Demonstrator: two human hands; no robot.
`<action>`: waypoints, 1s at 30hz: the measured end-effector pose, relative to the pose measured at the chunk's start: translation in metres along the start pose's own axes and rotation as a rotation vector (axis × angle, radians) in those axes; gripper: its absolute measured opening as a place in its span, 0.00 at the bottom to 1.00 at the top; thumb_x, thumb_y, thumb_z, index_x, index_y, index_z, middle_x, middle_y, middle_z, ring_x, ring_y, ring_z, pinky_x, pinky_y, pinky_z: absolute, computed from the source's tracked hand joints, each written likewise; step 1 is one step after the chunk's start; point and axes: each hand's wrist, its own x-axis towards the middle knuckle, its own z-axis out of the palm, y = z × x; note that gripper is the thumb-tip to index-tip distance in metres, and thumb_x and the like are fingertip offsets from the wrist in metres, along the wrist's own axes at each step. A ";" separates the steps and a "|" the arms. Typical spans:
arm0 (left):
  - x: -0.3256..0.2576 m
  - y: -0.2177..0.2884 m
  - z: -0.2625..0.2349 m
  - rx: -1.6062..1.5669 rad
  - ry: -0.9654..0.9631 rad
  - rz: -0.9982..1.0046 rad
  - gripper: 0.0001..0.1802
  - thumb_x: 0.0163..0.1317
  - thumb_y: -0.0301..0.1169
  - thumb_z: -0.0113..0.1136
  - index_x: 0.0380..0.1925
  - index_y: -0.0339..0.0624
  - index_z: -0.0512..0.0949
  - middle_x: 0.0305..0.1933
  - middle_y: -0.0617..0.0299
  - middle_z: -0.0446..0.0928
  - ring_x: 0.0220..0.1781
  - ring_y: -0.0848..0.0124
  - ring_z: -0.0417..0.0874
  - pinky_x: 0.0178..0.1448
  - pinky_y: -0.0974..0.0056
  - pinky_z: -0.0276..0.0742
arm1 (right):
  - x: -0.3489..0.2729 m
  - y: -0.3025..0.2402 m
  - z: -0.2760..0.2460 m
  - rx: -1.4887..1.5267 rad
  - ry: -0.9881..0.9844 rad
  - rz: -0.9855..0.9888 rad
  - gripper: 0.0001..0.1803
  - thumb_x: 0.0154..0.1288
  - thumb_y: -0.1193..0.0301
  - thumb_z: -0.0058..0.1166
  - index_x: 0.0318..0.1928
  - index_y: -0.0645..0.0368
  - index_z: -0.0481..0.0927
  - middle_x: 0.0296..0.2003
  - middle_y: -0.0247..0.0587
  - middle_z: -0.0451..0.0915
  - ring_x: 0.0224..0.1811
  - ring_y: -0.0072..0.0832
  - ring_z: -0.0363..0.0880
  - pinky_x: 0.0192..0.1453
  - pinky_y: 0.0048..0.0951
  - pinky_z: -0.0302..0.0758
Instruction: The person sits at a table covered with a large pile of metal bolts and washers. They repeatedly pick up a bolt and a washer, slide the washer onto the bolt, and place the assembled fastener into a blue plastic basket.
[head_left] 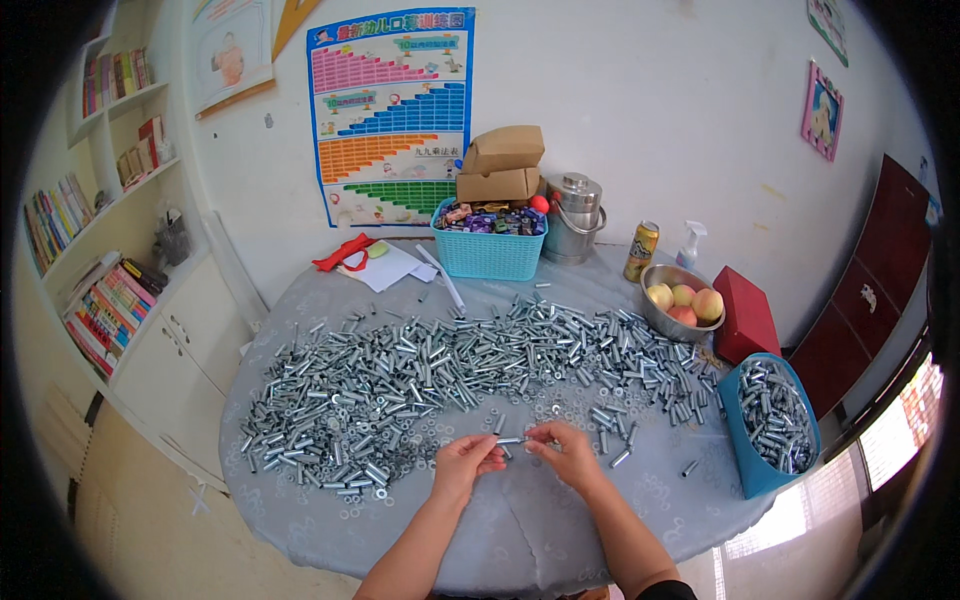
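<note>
My left hand (pixel 470 462) is closed on a short silver metal bolt (pixel 510 440), which lies level between both hands in front of me. My right hand (pixel 562 452) pinches at its right end; whatever small piece sits in those fingertips is too small to make out. Just beyond my hands spreads a wide heap of silver metal sleeves and bolts (pixel 430 365), with flat washers (pixel 340 408) mixed in. One loose sleeve (pixel 499 424) lies close to my left fingertips, and a few more (pixel 621 457) lie right of my right hand.
A blue bin (pixel 742 440) full of metal sleeves stands at the table's right edge. Behind the heap are a turquoise basket (pixel 490 257) of packets, a steel pot (pixel 574 225), a can (pixel 641 252), a spray bottle (pixel 691 243), a fruit bowl (pixel 668 326) and a red box (pixel 745 315).
</note>
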 end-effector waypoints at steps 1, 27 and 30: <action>0.000 0.000 0.001 0.021 -0.002 0.008 0.10 0.57 0.27 0.58 0.36 0.29 0.76 0.29 0.53 0.78 0.28 0.69 0.80 0.33 0.67 0.81 | -0.002 0.000 0.000 0.042 -0.052 0.144 0.10 0.50 0.75 0.62 0.36 0.59 0.79 0.33 0.39 0.79 0.39 0.27 0.76 0.43 0.26 0.71; -0.007 -0.005 0.014 0.084 -0.009 0.097 0.10 0.59 0.27 0.55 0.33 0.27 0.75 0.27 0.54 0.76 0.26 0.70 0.78 0.28 0.65 0.81 | -0.010 -0.006 -0.007 -0.101 -0.098 0.036 0.10 0.62 0.68 0.51 0.30 0.63 0.76 0.27 0.41 0.77 0.31 0.31 0.75 0.36 0.30 0.71; -0.007 -0.008 0.013 0.064 0.002 0.110 0.10 0.59 0.28 0.55 0.33 0.27 0.75 0.27 0.55 0.76 0.25 0.70 0.78 0.28 0.65 0.81 | -0.012 -0.002 -0.004 -0.045 -0.066 0.144 0.15 0.65 0.64 0.46 0.31 0.63 0.77 0.25 0.42 0.77 0.29 0.30 0.75 0.35 0.28 0.71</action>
